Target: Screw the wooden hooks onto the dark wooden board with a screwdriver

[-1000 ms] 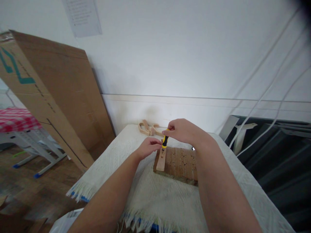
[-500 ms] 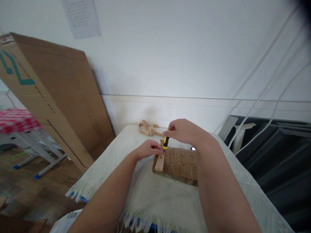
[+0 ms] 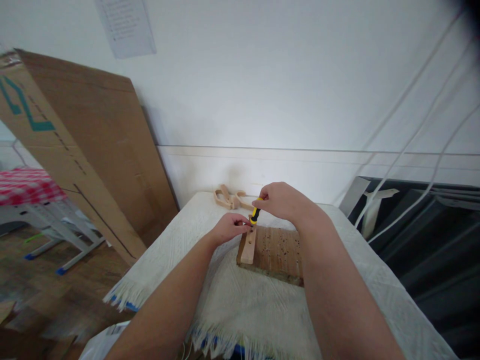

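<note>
- Two hands are meeting at the board (image 3: 279, 250)'s far-left corner.
- Right hand (image 3: 279, 200) fingers are gripping the screwdriver (image 3: 255, 216), upright on the wooden strip (image 3: 249, 246) along the board's left edge.
- Left hand (image 3: 227, 227) fingers are pinching together by its tip.
- Screwdriver is looking light and stiff, and its handle suits gripping.

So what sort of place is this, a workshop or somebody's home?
Probably a spare room at home used for small woodwork, not a proper workshop. A cloth-covered table bears a pitted wooden board, the right hand works a screwdriver there, and a big cardboard sheet leans on the wall.
</note>
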Tool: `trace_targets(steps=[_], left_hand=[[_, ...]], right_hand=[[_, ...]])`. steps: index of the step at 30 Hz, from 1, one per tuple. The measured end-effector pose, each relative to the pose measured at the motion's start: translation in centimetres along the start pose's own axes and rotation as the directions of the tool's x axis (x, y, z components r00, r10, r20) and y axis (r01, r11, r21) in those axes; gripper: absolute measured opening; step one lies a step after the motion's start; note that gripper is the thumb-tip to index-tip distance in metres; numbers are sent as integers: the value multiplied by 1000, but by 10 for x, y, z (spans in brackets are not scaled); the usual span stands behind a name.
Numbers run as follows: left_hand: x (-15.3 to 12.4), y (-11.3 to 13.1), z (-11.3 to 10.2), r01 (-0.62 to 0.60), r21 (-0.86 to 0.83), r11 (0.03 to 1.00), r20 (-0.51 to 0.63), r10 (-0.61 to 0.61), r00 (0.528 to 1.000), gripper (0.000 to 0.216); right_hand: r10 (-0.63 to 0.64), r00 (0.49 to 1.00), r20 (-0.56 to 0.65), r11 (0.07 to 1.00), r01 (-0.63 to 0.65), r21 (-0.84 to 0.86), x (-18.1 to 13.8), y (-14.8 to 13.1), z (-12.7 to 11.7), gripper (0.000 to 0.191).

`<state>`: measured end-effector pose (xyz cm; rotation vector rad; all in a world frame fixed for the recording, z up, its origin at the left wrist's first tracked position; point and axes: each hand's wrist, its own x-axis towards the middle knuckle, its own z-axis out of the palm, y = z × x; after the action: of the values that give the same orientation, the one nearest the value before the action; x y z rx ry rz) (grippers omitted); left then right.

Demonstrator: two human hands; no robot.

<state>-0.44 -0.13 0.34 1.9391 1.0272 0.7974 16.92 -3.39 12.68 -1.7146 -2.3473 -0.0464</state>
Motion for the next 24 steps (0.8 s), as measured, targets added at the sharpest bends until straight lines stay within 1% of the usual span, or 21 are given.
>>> trace_targets(steps=[3,8,13,19,24], left_hand=[[1,-3,0,8,15,1000,10,-8,1000,22],[2,-11,3,-8,8,1000,58,8,998,20],[0,-8,4,-39,-29,999,108,42,993,18],[-1,-6,4,-41,-31,999,97,44,994,16],[0,-7,4,-38,1,999,103,38,994,19]], right_hand=[[7,1000,-3,1000,-7,1,0,1,0,32],[9,1000,-10,1000,-9,1,0,2,1,33],[-8,1000,-3,1000,8,10,0,1,1,32],[-13,1000,-18,1000,13,20,-2,-2,0,31],[1,1000,-1,1000,-1,19,-3,-5,-1,31]])
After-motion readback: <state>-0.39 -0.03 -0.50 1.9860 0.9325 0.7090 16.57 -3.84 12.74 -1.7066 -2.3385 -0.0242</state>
